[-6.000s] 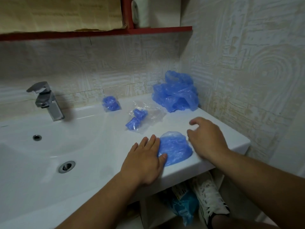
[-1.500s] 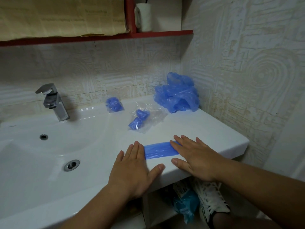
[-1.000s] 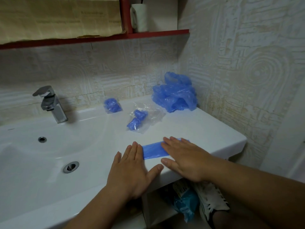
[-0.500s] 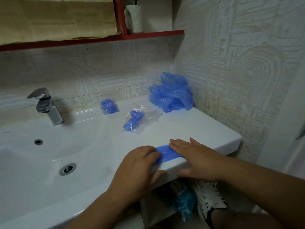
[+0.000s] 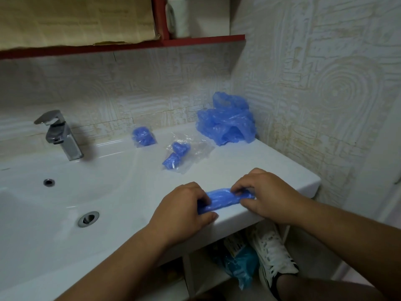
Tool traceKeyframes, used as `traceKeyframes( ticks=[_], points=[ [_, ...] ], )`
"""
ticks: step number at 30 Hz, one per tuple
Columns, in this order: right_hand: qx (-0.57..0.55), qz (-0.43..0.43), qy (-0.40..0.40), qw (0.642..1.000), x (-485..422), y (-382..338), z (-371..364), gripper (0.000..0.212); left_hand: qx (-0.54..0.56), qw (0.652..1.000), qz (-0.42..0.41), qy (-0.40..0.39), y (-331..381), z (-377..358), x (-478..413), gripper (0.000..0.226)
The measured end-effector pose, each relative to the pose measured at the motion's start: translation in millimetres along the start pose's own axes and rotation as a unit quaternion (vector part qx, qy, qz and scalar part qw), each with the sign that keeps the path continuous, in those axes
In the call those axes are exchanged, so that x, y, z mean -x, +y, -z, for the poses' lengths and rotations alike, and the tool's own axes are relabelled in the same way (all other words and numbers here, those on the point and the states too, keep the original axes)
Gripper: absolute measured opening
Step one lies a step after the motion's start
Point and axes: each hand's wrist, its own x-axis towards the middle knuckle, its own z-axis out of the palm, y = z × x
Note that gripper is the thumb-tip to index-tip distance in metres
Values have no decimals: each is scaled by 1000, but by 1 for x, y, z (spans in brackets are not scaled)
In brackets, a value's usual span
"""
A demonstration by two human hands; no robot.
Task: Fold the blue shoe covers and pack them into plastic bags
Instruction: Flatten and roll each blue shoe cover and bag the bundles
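A blue shoe cover (image 5: 223, 199), folded into a narrow strip, lies near the front edge of the white sink counter (image 5: 282, 168). My left hand (image 5: 182, 211) pinches its left end and my right hand (image 5: 263, 193) pinches its right end, fingers curled over it. Behind them a clear plastic bag (image 5: 193, 148) holds two rolled blue covers. Another small bag with a blue roll (image 5: 143, 136) lies further back. A loose heap of blue shoe covers (image 5: 226, 122) sits in the back right corner against the wall.
The basin with its drain (image 5: 87, 218) and chrome tap (image 5: 61, 133) fills the left. A red shelf (image 5: 195, 40) hangs above. Textured walls close the back and right. Below the counter are a white sneaker (image 5: 273, 255) and a blue packet (image 5: 240, 261).
The cover went from a rounded pile to a flat strip under my flat palms. Now both hands have curled their fingers round its ends and raised its front edge.
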Motion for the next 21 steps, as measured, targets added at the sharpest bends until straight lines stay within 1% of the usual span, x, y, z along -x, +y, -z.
traceKeyframes(
  ticks=[3,5,7,10,15,21],
  points=[
    [-60,-39,16,997,-3,3,-1,24,14,999,46,21,-4,2,-2,18],
    [-86,-62,23,994,-8,4,-5,20,36,993,113,22,-9,4,-5,27],
    [-85,-85,29,992,-13,4,-9,17,45,985,165,14,-15,3,-10,32],
    [-59,-105,41,992,-19,1,-15,15,37,976,212,20,-20,-2,-15,35],
    [-1,-130,60,990,-24,-6,-23,17,-36,970,237,47,-22,-8,-17,40],
    [59,-127,65,988,-23,-13,-26,16,-92,961,242,99,-36,-10,-6,37]
  ],
)
